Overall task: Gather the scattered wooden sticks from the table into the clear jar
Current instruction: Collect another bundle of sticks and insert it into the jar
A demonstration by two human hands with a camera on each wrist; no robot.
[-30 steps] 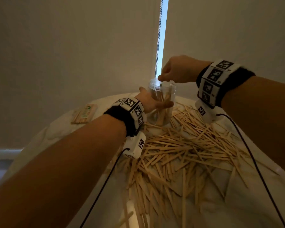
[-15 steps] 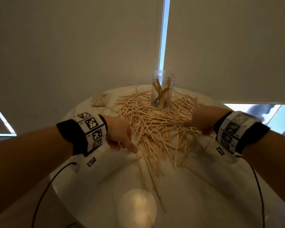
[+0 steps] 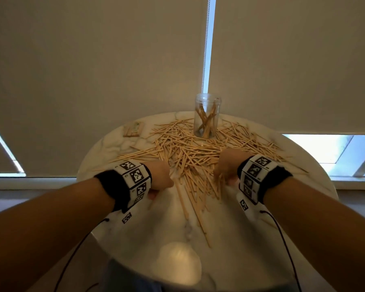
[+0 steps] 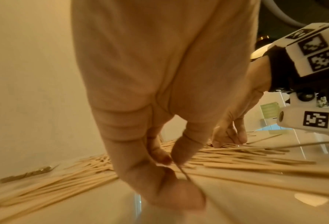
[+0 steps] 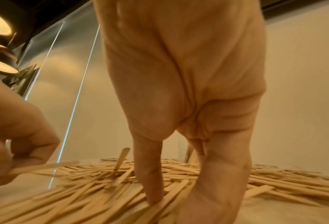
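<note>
Two hands work the near edge of a heap of wooden sticks (image 3: 190,152) spread across a round marbled worktop (image 3: 219,239). The left hand (image 3: 160,175) is at the heap's near left edge, thumb and fingertips (image 4: 180,154) drawn together in a pinch on a single stick (image 5: 44,166) lifted off the surface. The right hand (image 3: 228,165) reaches into the near right side of the pile, fingers (image 5: 150,174) pointing down and pressing among the sticks — whether any are actually gripped cannot be told from these views. The clear jar (image 3: 207,116) stands upright at the far edge of the worktop, lid off, ringed by sticks at its base, with a few sticks leaning crossed inside it. A small flat packet (image 3: 133,129) lies far left, just apart from the heap. Both wrists carry black bands with white marker blocks (image 3: 135,175) and trailing cables; pale roller blinds (image 3: 93,81) hang behind the worktop.
</note>
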